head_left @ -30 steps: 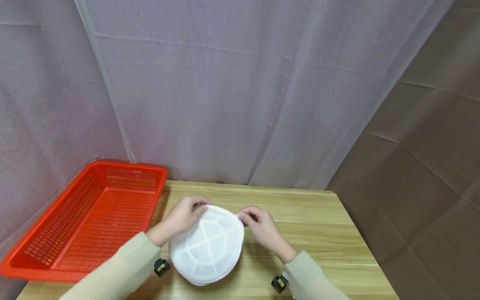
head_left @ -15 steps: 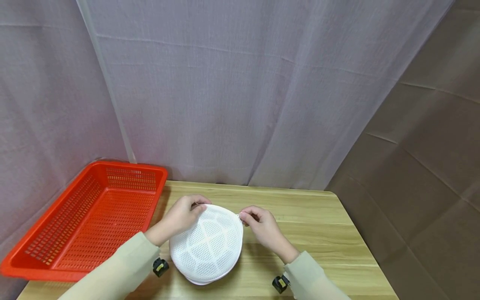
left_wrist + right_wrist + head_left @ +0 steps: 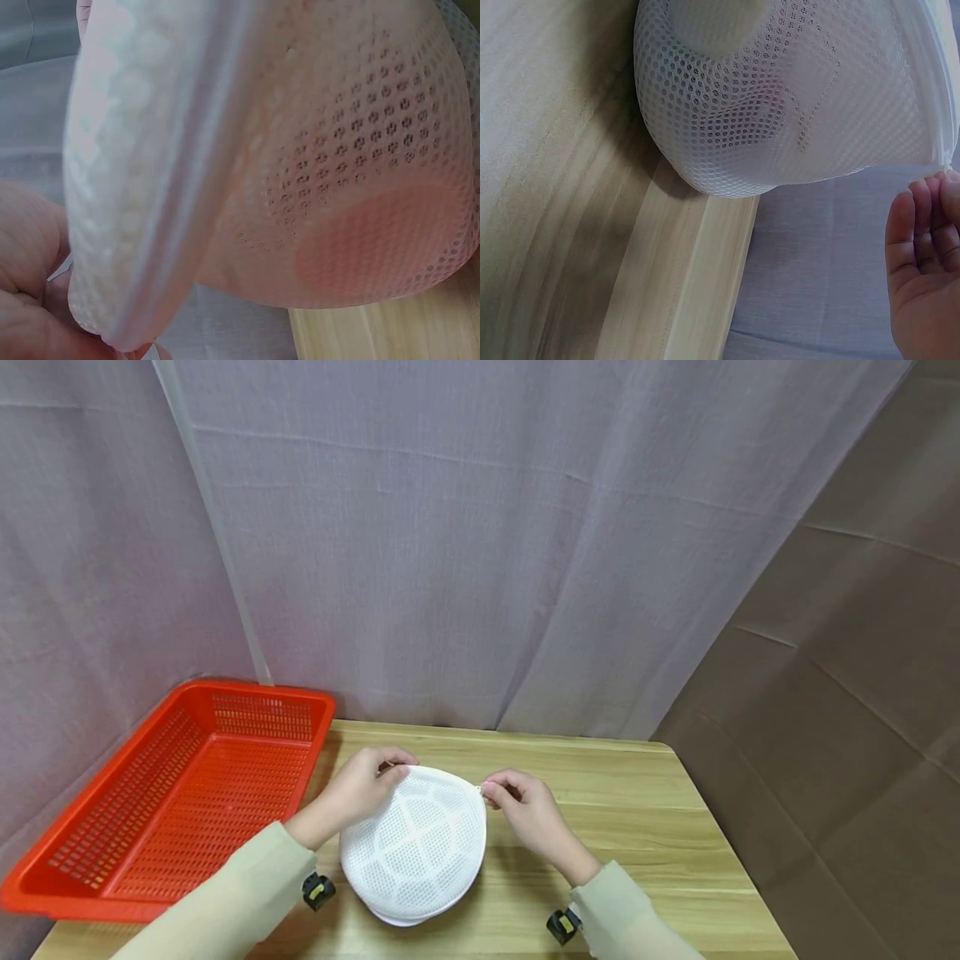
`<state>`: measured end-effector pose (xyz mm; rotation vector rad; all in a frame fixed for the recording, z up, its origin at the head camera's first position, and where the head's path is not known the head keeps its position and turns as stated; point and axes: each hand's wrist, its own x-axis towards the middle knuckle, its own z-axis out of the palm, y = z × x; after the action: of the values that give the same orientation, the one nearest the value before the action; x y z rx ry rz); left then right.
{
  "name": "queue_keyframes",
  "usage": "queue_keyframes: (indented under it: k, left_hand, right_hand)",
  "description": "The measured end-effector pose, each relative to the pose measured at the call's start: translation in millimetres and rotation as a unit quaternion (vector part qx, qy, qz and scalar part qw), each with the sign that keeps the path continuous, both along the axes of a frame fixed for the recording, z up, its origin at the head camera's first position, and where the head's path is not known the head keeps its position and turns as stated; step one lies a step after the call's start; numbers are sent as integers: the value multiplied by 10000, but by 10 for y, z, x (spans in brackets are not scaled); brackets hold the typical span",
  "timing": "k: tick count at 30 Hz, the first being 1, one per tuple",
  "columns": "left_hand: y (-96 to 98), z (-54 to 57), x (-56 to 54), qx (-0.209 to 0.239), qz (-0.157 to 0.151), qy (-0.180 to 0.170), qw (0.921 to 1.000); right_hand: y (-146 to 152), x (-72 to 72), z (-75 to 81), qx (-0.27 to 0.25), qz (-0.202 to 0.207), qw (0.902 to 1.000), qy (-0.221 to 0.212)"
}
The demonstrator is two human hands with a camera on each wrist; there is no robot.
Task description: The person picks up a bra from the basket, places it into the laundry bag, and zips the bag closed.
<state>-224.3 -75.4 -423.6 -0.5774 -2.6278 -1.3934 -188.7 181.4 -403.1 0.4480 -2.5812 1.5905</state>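
A round white mesh laundry bag (image 3: 414, 852) is held up between both hands at the table's front. My left hand (image 3: 366, 789) grips its upper left rim, thumb on the near face. At the upper right rim, my right hand (image 3: 527, 810) pinches a small white zipper tab between thumb and fingers. The zipper (image 3: 191, 150) runs along the rim in the left wrist view; how far it is drawn cannot be seen. Through the mesh, the left wrist view shows a pinkish rounded shape (image 3: 382, 240), and the right wrist view a pale rounded patch (image 3: 718, 22).
A red slatted plastic basket (image 3: 217, 810) stands at the left of the wooden table (image 3: 637, 827). Grey cloth (image 3: 450, 543) hangs behind the table, and a brown panel (image 3: 847, 693) rises on its right. A small black device (image 3: 562, 925) sits at each wrist.
Both hands keep their hold on the bag. The left hand has shifted slightly left and up, the right slightly right. The bag's lower edge has risen a little.
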Motion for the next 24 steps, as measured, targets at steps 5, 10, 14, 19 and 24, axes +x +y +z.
queue_keyframes:
  k: [5, 10, 14, 19, 24]
  left_hand:
    - [-50, -12, -14, -7, 135, -3, 9999]
    - [-96, -17, -28, -6, 158, 43, 9999]
    - [-101, 7, -20, -52, 129, 57, 9999]
    - [-69, 71, -13, -244, 24, 79, 9997]
    - [3, 136, -10, -305, -165, 119, 9993]
  right_hand:
    - [10, 2, 16, 115, -56, 9999, 29]
    - [27, 3, 26, 142, -82, 9998, 80]
    - [27, -5, 24, 154, -84, 9997, 141]
    - [100, -156, -208, 97, -73, 9998, 144]
    - [108, -205, -291, -4, 39, 9998, 215]
